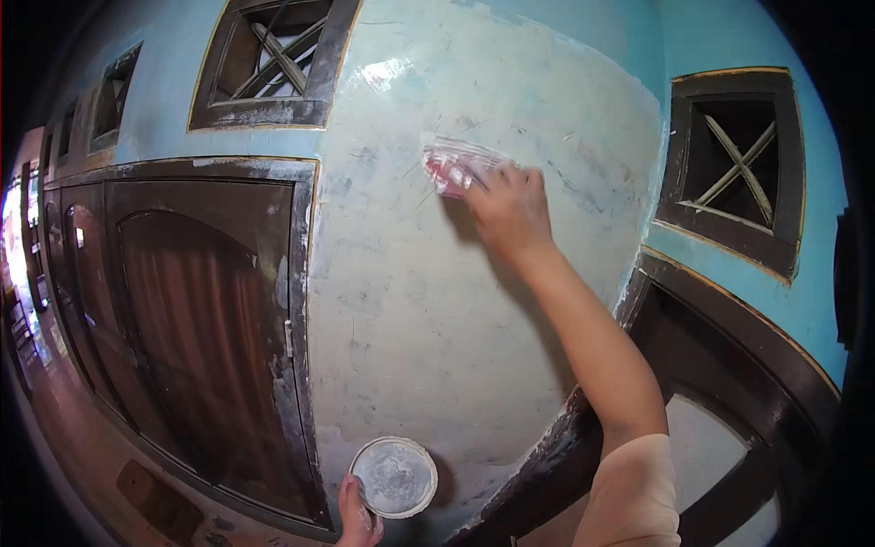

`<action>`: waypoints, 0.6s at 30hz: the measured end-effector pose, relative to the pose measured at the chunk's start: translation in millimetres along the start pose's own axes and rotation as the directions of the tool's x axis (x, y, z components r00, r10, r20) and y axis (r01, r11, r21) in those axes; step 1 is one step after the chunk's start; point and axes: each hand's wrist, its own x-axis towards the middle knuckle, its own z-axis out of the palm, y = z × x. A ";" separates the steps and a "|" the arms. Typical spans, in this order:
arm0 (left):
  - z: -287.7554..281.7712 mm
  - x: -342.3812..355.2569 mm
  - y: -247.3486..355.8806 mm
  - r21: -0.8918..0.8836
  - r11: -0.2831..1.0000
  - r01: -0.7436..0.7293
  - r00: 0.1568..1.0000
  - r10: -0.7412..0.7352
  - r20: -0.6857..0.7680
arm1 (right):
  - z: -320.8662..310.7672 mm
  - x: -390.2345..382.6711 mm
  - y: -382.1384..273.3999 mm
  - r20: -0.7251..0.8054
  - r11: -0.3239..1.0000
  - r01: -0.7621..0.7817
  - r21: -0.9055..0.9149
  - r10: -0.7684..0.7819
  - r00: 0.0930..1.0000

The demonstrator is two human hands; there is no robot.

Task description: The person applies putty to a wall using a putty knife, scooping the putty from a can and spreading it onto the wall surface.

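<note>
Patchy whitish coating covers the wall (428, 301) before us, with dark smudges and scratches scattered over it and blue paint around its upper edge. Our right hand (512, 208) pinches a reddish, broad-bladed scraper (445, 173) between thumb and fingers, the fingers bent close together. White paste streaks the scraper, which lies at the wall's surface, left of our knuckles; we cannot tell whether its whole edge touches. Our right forearm (592, 337) slants up from the near right, out of a pale sleeve (638, 483). At the near side, left of that arm, our left hand (357, 518) grips a round, shallow dish (395, 477) by its left rim, thumb at the edge; its inside is smeared grey and white, and the other fingers are mostly hidden. To the left stands a dark brown door (187, 310), with a framed opening (260, 114) crossed by slats above it. On the right we see another slatted opening (786, 173) above a second dark door (702, 342).
</note>
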 end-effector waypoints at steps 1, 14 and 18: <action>7.7 -4.6 4.3 0.007 1.000 -0.010 1.000 0.010 -0.005 | 2.3 6.2 4.8 -0.064 0.999 -0.050 -0.009 0.049 0.997; 1.6 -13.6 11.9 -0.005 0.999 -0.036 0.999 0.036 -0.023 | -13.9 10.7 -29.7 -0.043 0.990 0.117 0.073 -0.114 0.993; 1.1 -17.1 7.1 -0.011 1.000 -0.005 0.999 0.005 -0.037 | 4.2 -5.7 -32.1 -0.006 0.997 0.032 0.065 -0.032 0.999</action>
